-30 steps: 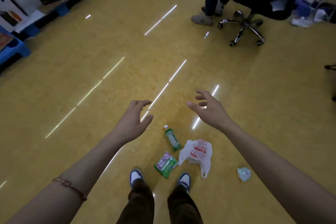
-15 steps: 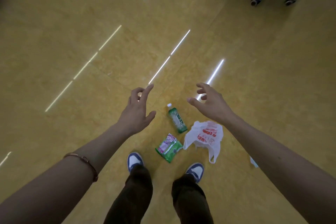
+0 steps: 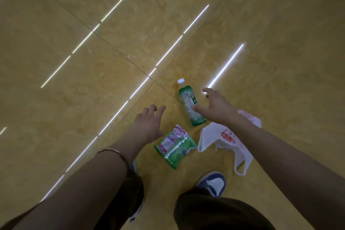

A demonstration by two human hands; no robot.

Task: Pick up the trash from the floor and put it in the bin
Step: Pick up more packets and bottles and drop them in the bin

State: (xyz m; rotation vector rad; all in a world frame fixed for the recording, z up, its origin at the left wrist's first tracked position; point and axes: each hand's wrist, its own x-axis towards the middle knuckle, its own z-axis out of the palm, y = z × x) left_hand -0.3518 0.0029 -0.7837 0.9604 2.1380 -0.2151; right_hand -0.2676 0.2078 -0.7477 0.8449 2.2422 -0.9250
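1. Our right hand (image 3: pixel 218 110) reached out with fingers spread, holding nothing; its thumb overlapped the bottle (image 3: pixel 187 101) in view, though we could not tell whether it touched.
2. Our left hand (image 3: pixel 147 127) was spread and empty too, with a thin bracelet (image 3: pixel 112 151) at the wrist.
3. The clear green plastic bottle, white-capped, lay on its side on the glossy yellow floor (image 3: pixel 93 80).
4. Nearby lay a crinkled green snack packet (image 3: pixel 174 145) and a limp white plastic bag (image 3: pixel 224 141), partly hidden by our right forearm.
5. A blue-and-white shoe (image 3: pixel 214 183) stood just below.

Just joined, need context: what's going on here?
A person reaches down toward litter on the floor, both hands open and empty. The right hand is at the green bottle lying on its side; contact is unclear. The left hand hovers beside the green snack packet. A white plastic bag lies next to them. Nothing is picked up yet.
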